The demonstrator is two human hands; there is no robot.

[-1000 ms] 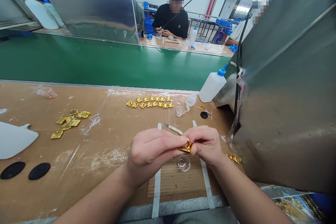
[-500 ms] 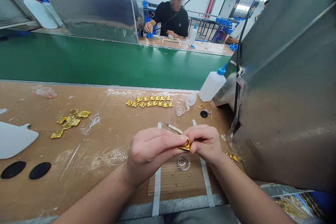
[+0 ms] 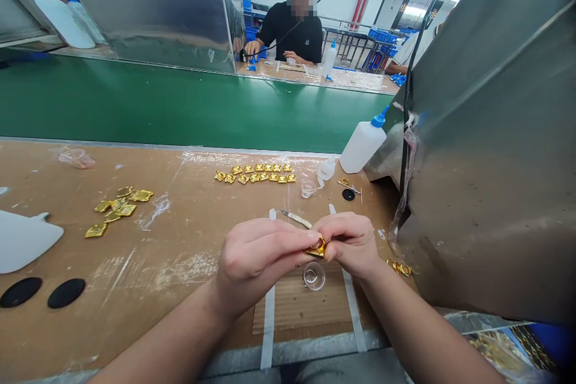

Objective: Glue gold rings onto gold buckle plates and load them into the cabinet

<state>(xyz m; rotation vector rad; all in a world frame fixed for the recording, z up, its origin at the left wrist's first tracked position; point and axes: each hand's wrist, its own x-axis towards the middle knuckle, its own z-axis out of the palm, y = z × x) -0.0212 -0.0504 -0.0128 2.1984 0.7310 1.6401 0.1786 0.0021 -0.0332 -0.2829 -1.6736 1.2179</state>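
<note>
A small gold piece with a ring-shaped top (image 3: 317, 248) is pinched between both hands above the taped cardboard (image 3: 310, 312). My left hand (image 3: 261, 255) is closed on its left side, thumb and fingers together. My right hand (image 3: 351, 243) grips its right side between thumb and forefinger. Just below the piece stands a small clear cup (image 3: 314, 276). Behind the hands lies a white-handled knife (image 3: 297, 219), partly hidden. Farther back are two rows of gold pieces (image 3: 263, 177), and a loose pile of gold pieces (image 3: 119, 204) lies to the left.
A white bottle (image 3: 362, 147) with a blue tip stands behind a black disc (image 3: 348, 194). Gold rings (image 3: 399, 267) lie beside the metal panel (image 3: 486, 162) at right. Two black ovals (image 3: 66, 293) are at left. Across the green belt (image 3: 180, 108) sits a person (image 3: 294, 33).
Both hands keep their grip on the gold piece almost unmoved. Across the belt, the person's hand has shifted slightly left and the blue item by it looks lower. The view has shifted slightly.
</note>
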